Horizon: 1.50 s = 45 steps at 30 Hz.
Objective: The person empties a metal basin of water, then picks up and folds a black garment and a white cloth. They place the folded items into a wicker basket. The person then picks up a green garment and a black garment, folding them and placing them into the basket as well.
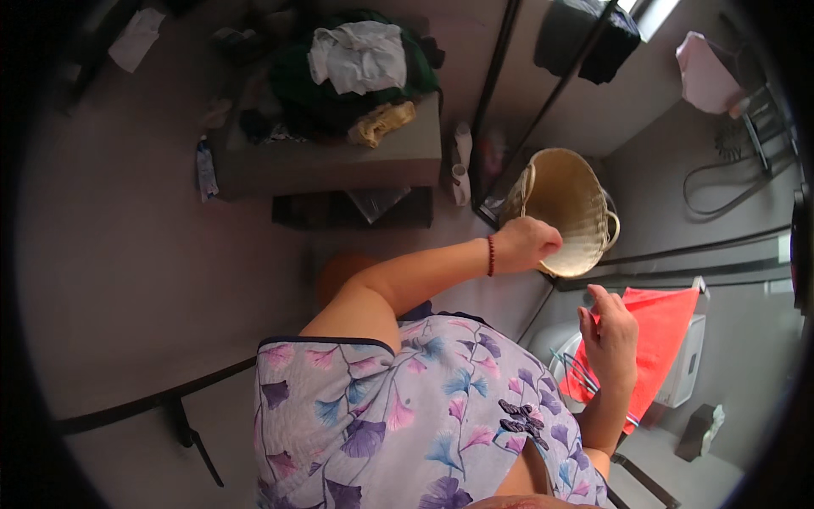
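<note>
Showing curled-in fingers, the left hand (pixel 526 244) blocks part of the wicker basket's rim (pixel 585 222); I cannot tell whether it holds anything. The right hand (pixel 611 335), thumb and fingers parted, overlaps the red cloth (pixel 661 331). Yellow fabric (pixel 381 124) lies by the grey bench's (pixel 339 168) front edge, toward its right corner, below white fabric (pixel 358 56).

A home, shown by the wicker basket (pixel 561 197) and piled clothes (pixel 358 58).

Grey bench (pixel 331 167), dark green cloth (pixel 291 83) heaped on it, crumpled white cloth (pixel 357 58) on top, yellowish cloth (pixel 381 125) near the edge
</note>
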Motion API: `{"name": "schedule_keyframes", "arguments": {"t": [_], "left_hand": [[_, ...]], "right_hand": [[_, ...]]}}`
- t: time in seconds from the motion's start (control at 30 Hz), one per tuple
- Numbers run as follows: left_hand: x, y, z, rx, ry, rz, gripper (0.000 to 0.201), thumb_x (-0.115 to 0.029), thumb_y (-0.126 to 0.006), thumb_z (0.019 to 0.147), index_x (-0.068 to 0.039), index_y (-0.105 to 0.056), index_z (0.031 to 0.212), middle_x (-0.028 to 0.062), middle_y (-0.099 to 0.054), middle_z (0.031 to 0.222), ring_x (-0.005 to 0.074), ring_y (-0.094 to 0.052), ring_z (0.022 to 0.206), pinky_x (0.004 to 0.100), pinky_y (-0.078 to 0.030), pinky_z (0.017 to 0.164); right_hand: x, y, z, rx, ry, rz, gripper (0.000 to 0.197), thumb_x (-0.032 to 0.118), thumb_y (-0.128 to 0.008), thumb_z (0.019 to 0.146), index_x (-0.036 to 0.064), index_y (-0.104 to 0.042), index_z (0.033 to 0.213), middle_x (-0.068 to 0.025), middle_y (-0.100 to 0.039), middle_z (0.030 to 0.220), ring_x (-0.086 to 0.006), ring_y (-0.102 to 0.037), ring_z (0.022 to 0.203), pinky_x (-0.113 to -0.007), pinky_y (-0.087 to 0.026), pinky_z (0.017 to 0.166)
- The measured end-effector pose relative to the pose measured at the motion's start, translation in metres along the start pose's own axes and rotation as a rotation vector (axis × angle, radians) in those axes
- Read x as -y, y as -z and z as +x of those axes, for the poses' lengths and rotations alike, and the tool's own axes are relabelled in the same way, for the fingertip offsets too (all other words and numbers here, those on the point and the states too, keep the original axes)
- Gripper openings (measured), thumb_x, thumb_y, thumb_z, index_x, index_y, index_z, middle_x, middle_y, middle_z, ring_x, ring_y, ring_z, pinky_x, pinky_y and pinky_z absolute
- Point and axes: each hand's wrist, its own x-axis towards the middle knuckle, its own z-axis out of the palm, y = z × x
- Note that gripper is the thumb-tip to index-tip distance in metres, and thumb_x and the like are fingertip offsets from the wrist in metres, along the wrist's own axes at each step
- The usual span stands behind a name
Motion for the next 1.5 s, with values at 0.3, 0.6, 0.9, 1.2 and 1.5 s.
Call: {"name": "schedule_keyframes", "arguments": {"t": [0.3,0.6,0.9,1.2,1.5], "left_hand": [[0.043,0.221,-0.051,-0.820,-0.116,0.458,0.007,-0.003,-0.060,0.076,-0.003,-0.059,0.084,0.0137,-0.060,0.083,0.0324,-0.057,0.079,0.0371,-0.047,0.067],[0.066,0.327,-0.101,-0.957,0.192,0.636,0.032,-0.007,-0.062,0.083,-0.003,-0.053,0.114,0.0074,-0.050,0.111,0.0111,-0.055,0.073,0.0238,-0.049,0.060],[0.067,0.319,-0.069,-0.835,0.270,0.592,0.058,-0.011,-0.066,0.079,-0.005,-0.038,0.130,0.0128,-0.050,0.108,0.0195,-0.054,0.078,0.0314,-0.048,0.066],[0.054,0.300,-0.056,-0.864,0.177,0.935,0.032,0.001,-0.062,0.074,-0.003,-0.055,0.105,0.0109,-0.058,0.092,0.0268,-0.056,0.086,0.0355,-0.046,0.073],[0.047,0.230,-0.053,-1.180,0.239,-0.556,0.043,-0.010,-0.063,0.082,0.000,-0.042,0.118,0.0072,-0.052,0.105,0.0137,-0.051,0.094,0.0267,-0.045,0.081]], "right_hand": [[0.087,-0.036,0.173,0.129,0.454,0.056,0.028,0.002,-0.063,0.073,0.0026,-0.056,0.101,-0.0138,-0.057,0.080,-0.0285,-0.057,0.067,-0.035,-0.046,0.058],[0.146,-0.127,0.302,0.140,0.243,0.566,0.053,0.014,-0.064,0.079,0.0059,-0.042,0.126,-0.0136,-0.059,0.084,-0.0252,-0.059,0.075,-0.034,-0.047,0.069],[0.160,-0.185,0.379,0.019,0.112,0.769,0.060,0.012,-0.067,0.077,0.0069,-0.038,0.129,-0.0043,-0.054,0.067,-0.0102,-0.050,0.053,-0.025,-0.041,0.046],[0.150,-0.171,0.376,-0.111,0.462,0.664,0.031,0.003,-0.064,0.070,-0.0014,-0.056,0.099,-0.0065,-0.055,0.079,-0.0112,-0.051,0.063,-0.023,-0.043,0.058],[0.142,-0.155,0.333,0.145,0.970,0.691,0.033,-0.007,-0.057,0.064,0.0031,-0.062,0.096,-0.0153,-0.056,0.096,-0.0353,-0.057,0.084,-0.039,-0.049,0.069]]}}
